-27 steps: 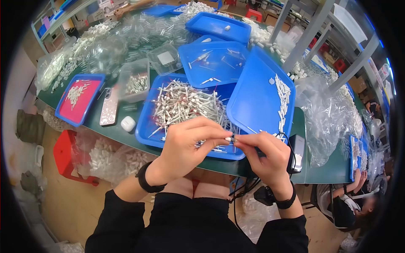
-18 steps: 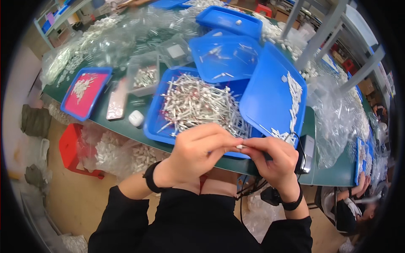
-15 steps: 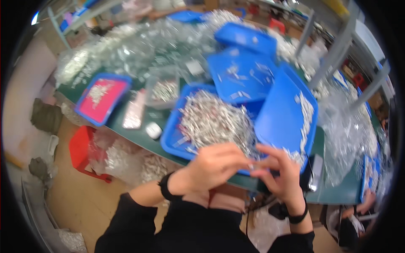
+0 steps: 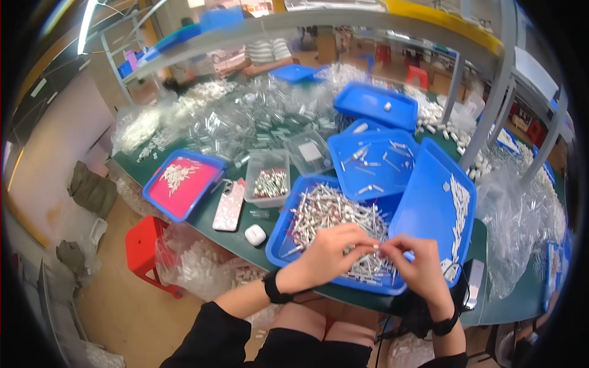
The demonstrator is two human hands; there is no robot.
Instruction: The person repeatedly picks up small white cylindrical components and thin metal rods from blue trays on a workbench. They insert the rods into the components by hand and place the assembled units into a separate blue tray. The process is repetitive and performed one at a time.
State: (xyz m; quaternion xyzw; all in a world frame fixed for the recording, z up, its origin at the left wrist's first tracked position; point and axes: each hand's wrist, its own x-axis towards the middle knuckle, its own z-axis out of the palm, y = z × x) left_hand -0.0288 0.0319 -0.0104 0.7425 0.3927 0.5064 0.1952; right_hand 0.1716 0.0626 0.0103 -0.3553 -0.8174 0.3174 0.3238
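Below the grey metal frame [image 4: 288, 22] stretches a green table [image 4: 503, 310], its far side strewn w/ clear plastic [image 4: 245, 126]. Red stool [image 4: 142, 245] by the L end. Up front, a deep blue tray [image 4: 284, 240] holds a big heap of white sticks [image 4: 325, 211]; a second blue tray [image 4: 423, 202] overlaps it on the R, more sticks along one edge. Farther L, a pink-lined tray [image 4: 181, 199], then a clear box [image 4: 265, 200] part-full of sticks. Both hands are over the heap's near R part: L hand [image 4: 328, 254] pinched nearly closed, R hand [image 4: 422, 270] w/ thumb & forefinger bent in, tips nearly meeting L's. Pink phone [image 4: 229, 208] lies L of the clear box, white case [image 4: 255, 235] near it. Smallest: a white bit [image 4: 377, 247] in L's fingertips, btwn. both hands; can't tell if R grips it too.
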